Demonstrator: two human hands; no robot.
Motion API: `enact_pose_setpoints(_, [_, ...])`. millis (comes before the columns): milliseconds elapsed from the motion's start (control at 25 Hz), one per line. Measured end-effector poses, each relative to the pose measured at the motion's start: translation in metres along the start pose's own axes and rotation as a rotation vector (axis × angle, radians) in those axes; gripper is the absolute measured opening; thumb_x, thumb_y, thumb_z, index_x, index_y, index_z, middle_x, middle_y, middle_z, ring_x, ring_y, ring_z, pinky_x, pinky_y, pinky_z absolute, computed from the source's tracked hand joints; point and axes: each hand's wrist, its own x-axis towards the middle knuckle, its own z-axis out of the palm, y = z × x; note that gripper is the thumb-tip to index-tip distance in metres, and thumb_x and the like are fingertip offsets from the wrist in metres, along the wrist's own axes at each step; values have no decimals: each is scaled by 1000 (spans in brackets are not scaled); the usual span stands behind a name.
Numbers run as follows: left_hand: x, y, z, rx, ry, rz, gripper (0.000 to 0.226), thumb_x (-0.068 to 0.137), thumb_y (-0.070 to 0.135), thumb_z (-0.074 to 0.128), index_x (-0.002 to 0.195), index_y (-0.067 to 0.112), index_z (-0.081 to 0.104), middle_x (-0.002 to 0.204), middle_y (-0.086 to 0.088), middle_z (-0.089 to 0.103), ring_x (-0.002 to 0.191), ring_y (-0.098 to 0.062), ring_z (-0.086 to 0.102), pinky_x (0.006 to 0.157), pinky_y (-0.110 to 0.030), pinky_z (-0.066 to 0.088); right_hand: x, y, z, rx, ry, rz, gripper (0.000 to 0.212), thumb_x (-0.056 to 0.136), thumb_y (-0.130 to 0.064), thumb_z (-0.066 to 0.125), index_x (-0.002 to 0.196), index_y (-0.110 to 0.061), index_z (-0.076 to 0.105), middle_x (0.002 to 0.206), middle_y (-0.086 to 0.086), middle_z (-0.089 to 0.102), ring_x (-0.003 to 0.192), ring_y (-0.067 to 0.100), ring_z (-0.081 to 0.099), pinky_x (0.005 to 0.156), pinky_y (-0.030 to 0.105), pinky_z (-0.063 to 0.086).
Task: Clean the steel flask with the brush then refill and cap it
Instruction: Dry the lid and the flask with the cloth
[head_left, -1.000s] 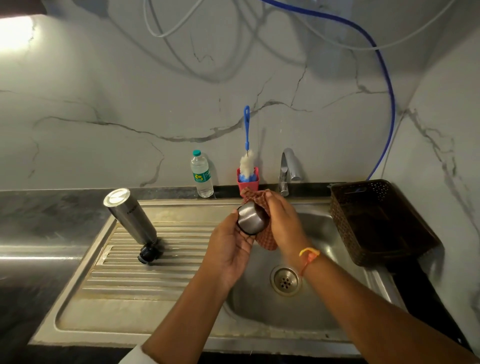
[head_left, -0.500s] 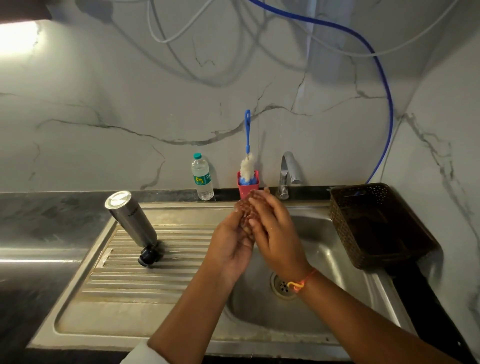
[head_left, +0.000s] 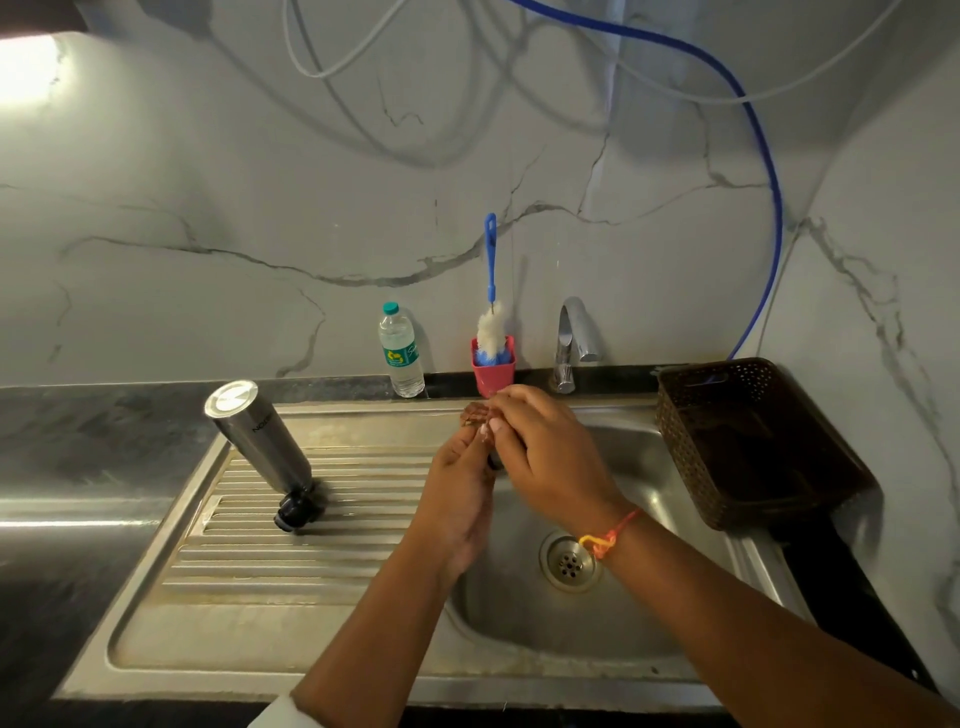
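Observation:
The steel flask (head_left: 260, 439) stands upside down and tilted on the ribbed drainboard (head_left: 311, 561), its black neck down. Over the sink basin (head_left: 545, 629) my left hand (head_left: 460, 499) cups the flask's steel cap (head_left: 493, 460), which is almost wholly hidden between my palms. My right hand (head_left: 550, 457) lies over it and pinches a brown checked cloth (head_left: 475, 414) whose edge sticks out above the fingers. The blue-handled bottle brush (head_left: 491, 312) stands in a red holder (head_left: 493, 374) at the back wall.
A plastic water bottle (head_left: 401, 353) stands left of the brush holder. The chrome tap (head_left: 570, 338) is behind my hands, with no water running. A dark woven basket (head_left: 748, 441) sits on the sink's right edge. The drain (head_left: 570, 560) lies below my right wrist.
One second ago the steel cap showed in my left hand with the cloth behind it. My right hand has since closed over it, and both hands now cover the cap.

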Motion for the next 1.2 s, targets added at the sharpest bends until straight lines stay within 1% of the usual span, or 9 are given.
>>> enact_pose_setpoints(160, [2, 6, -4, -177, 24, -16, 30, 105, 13, 49, 125, 3, 69, 118, -18, 72, 109, -25, 68, 97, -36, 54, -17, 8, 11, -213, 39, -181, 44, 103, -28, 44, 145, -15, 48, 153, 7, 39, 144, 25, 30, 120, 36, 26])
enact_pose_setpoints(280, [-3, -1, -5, -136, -20, -26, 30, 105, 13, 47, 123, 2, 69, 120, -21, 70, 113, -29, 66, 105, -41, 49, -9, 4, 8, -76, 40, -86, 38, 103, -32, 41, 133, -16, 59, 136, 3, 54, 128, 18, 47, 108, 29, 41])
enact_pose_setpoints(400, [-6, 1, -7, 9, -121, 19, 31, 105, 20, 47, 119, 7, 71, 118, -16, 72, 114, -26, 65, 107, -41, 47, 22, 0, -16, 366, -106, 336, 32, 103, -35, 42, 107, -15, 67, 103, 3, 68, 95, 17, 64, 84, 32, 55])
enact_pose_setpoints(520, [-5, 4, -5, 192, -180, 135, 29, 107, 20, 47, 125, 14, 69, 121, -7, 73, 119, -21, 65, 105, -36, 51, 31, 5, -37, 1002, -243, 880, 37, 99, -45, 48, 107, -17, 71, 99, 12, 74, 91, 26, 72, 78, 39, 60])
enact_pose_setpoints(720, [14, -15, -19, 942, -140, 520, 26, 106, 22, 49, 126, 20, 66, 115, 1, 72, 107, -11, 67, 93, -29, 55, 16, 14, -16, 1473, -160, 1136, 44, 95, -35, 56, 125, -5, 66, 107, 18, 69, 94, 30, 67, 95, 43, 50])
enact_pose_setpoints(840, [30, -27, -35, 1377, -183, 668, 30, 96, 18, 55, 122, 13, 70, 111, -8, 75, 108, -26, 68, 109, -34, 44, 14, 20, -10, 1385, -122, 1212, 42, 97, -37, 55, 122, -4, 68, 112, 20, 71, 102, 35, 68, 96, 51, 52])
enact_pose_setpoints(960, [29, -33, -36, 1701, -218, 844, 29, 82, 15, 73, 110, 22, 73, 98, 2, 78, 99, -17, 73, 120, -26, 18, 14, 16, -15, 1166, -109, 1135, 35, 100, -40, 53, 112, -10, 69, 105, 21, 73, 97, 39, 70, 82, 55, 58])
enact_pose_setpoints(1080, [19, -33, -29, 1702, -213, 954, 32, 78, 14, 76, 108, 25, 72, 99, 7, 76, 102, -15, 70, 119, -33, 23, 17, 15, -24, 1011, -103, 1015, 33, 99, -43, 53, 105, -16, 71, 98, 15, 74, 90, 30, 71, 75, 41, 59])
enact_pose_setpoints(1200, [19, -30, -28, 1511, -218, 1025, 28, 89, 18, 59, 115, 19, 69, 111, 1, 71, 112, -19, 62, 113, -41, 41, 14, 23, -23, 1179, -247, 1082, 47, 95, -49, 55, 111, -9, 73, 105, 16, 74, 96, 30, 70, 86, 42, 56])
